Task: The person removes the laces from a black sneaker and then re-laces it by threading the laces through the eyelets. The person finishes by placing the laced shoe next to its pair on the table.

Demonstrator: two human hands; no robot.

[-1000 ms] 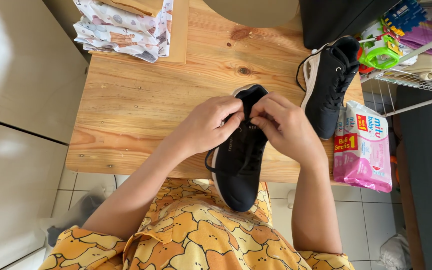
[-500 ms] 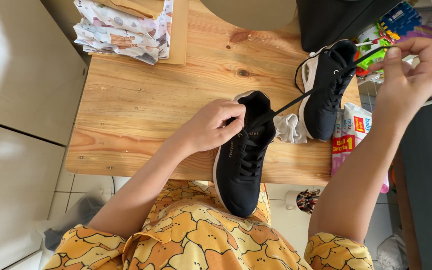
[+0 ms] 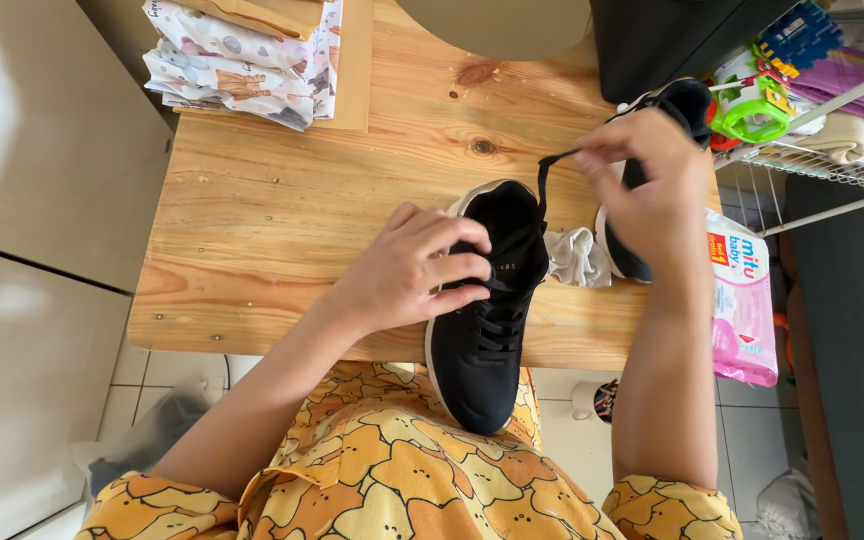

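We find the left hand (image 3: 417,275) clamping the black lace-up sneaker (image 3: 487,305); the right hand (image 3: 652,185) pinches its black lace (image 3: 544,175) taut. Lower eyelets threaded, top ones unfinished.

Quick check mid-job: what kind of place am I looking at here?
Probably a home room, not a workshop: a small wooden table on tiled floor, a wire rack with folded towels and a toy, and folded printed cloths.
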